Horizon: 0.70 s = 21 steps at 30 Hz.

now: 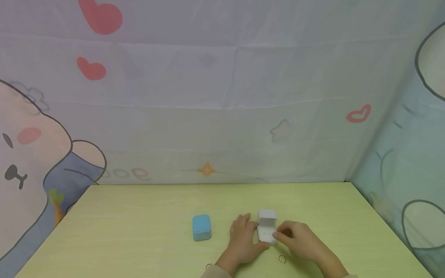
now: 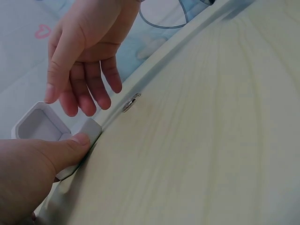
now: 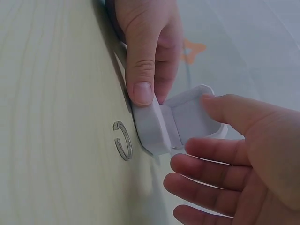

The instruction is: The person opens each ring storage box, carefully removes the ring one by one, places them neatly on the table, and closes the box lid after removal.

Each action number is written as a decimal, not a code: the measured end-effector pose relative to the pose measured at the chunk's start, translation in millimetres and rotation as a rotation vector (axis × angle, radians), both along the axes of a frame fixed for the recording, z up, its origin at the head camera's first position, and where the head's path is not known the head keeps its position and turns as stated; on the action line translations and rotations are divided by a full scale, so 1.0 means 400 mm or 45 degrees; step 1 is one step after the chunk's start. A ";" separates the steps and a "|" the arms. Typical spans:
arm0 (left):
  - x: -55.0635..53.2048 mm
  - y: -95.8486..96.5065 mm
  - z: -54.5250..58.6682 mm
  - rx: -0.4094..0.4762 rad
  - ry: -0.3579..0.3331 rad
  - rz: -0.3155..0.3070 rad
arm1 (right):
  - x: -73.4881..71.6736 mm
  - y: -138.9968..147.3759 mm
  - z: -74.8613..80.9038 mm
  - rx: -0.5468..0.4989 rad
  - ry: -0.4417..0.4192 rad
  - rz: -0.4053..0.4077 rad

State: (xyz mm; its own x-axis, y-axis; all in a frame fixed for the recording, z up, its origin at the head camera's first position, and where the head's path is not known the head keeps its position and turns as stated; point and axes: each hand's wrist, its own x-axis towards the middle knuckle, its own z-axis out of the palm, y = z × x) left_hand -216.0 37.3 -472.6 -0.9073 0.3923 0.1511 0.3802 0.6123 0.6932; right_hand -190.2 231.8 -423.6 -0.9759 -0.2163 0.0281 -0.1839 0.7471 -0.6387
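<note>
A small white ring box stands on the table with its lid raised. My left hand grips it from the left, thumb against the front of the base and fingers along the side. At the box's right side is my right hand, its fingers loosely bent and holding nothing in the right wrist view. That view shows its thumb overlapping the raised lid. In front of the box, near the right hand, lies a thin silvery ring with a gap in its band.
Left of the hands sits a light blue box, closed. A second ring peeks out beside the left sleeve, partly hidden. A printed cloth hangs behind the pale wooden table and along its right side.
</note>
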 end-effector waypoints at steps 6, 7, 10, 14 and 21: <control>0.001 0.000 0.003 -0.003 -0.010 -0.003 | -0.003 -0.007 0.001 -0.021 -0.015 -0.120; 0.001 0.001 0.003 -0.003 -0.009 -0.003 | -0.003 -0.008 0.001 -0.027 -0.020 -0.136; 0.002 0.001 0.003 -0.004 -0.003 0.000 | -0.004 -0.011 0.001 -0.048 -0.029 -0.167; 0.003 0.001 0.003 0.002 0.001 0.001 | -0.005 -0.015 0.000 -0.080 -0.026 -0.197; 0.003 0.000 0.005 -0.001 0.010 -0.002 | -0.005 -0.025 0.002 -0.119 -0.013 -0.241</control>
State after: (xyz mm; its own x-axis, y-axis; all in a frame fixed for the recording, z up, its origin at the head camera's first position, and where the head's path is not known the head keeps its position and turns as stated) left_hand -215.0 37.2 -470.8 -0.9054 0.3940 0.1579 0.3867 0.6121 0.6898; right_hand -192.2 221.8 -422.9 -0.9992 -0.0261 0.0290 -0.0390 0.7050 -0.7081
